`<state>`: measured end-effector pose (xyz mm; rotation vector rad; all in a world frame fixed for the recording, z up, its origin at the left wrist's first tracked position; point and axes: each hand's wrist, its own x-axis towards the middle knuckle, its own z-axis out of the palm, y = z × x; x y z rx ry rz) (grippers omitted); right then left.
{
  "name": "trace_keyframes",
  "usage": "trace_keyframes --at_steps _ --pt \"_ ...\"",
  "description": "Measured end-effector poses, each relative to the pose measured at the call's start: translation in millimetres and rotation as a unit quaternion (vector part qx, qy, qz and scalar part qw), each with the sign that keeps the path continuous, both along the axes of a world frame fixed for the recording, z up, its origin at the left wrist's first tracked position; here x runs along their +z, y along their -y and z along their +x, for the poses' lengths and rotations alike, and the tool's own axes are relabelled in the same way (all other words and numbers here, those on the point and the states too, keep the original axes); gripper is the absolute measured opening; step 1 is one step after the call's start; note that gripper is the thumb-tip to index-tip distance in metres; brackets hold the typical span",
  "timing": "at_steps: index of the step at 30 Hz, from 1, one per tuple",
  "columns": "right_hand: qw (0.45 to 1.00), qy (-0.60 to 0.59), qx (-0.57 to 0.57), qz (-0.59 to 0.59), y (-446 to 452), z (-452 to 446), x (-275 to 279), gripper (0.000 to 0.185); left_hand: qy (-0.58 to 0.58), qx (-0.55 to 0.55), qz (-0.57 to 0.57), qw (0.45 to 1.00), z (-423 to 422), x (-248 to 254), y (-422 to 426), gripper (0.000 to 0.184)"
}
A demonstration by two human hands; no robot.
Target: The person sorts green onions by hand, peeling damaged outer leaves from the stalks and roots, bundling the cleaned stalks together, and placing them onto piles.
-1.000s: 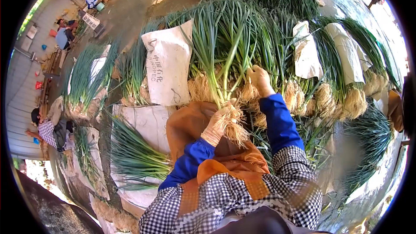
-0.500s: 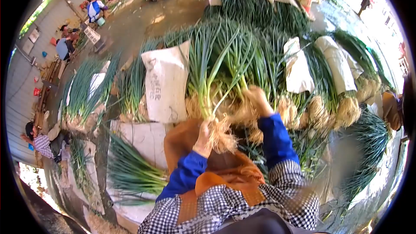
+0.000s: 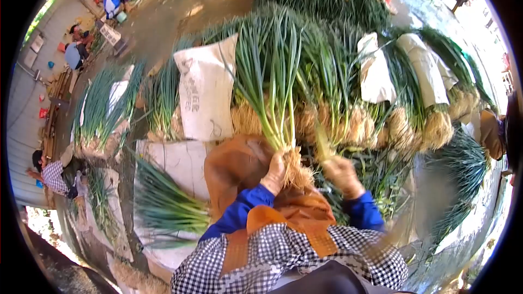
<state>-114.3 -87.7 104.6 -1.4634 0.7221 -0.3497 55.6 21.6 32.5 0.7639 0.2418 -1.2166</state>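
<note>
My left hand [image 3: 275, 171] is closed round the white lower stems of a bunch of green onions [image 3: 280, 114], just above their shaggy pale roots. The leaves point away from me, over the other bunches. To the right of those roots, my right hand [image 3: 343, 177] is closed, somewhat blurred, on a yellowish withered leaf [image 3: 323, 144] that trails up from its fingers. Behind both hands stands a row of green onion bunches [image 3: 354, 122] with their roots toward me.
A printed white sack [image 3: 201, 95] lies over bunches left of centre. More onions [image 3: 169, 201] rest on a pale sheet [image 3: 188, 166] at lower left. Loose leaves [image 3: 381, 179] litter the ground at right. A person in a checked shirt [image 3: 54, 177] is at far left; others sit farther back.
My right hand has come from among the stems down toward me, now with the withered leaf. My left hand has shifted slightly right, and its bunch now stands together more upright.
</note>
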Motion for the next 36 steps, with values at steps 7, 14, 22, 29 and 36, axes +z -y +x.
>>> trace_keyframes --at_steps 7,14,22,29,36 --pt "0.813 -0.357 0.275 -0.369 49.4 -28.8 -71.9 0.041 -0.136 -0.023 -0.148 0.979 10.0 -17.1 -3.2 0.017" --pt "0.951 0.071 0.042 0.298 16.8 134.0 -33.8 0.041 -0.211 -0.062 -0.330 0.918 10.7 -4.8 -9.4 0.017" --pt "0.991 -0.013 0.036 0.129 7.9 107.5 -41.1 0.021 -0.107 -0.010 -0.141 0.984 15.4 -14.0 -19.7 0.022" --pt "0.808 -0.345 0.411 -0.242 53.3 -34.8 -25.3 0.037 -0.087 -0.013 -0.083 0.993 9.2 -4.9 -15.7 0.027" --pt "0.882 -0.139 0.186 -0.411 36.0 107.4 -0.9 0.041 0.036 -0.045 0.015 0.998 -6.1 -10.6 -5.5 0.023"
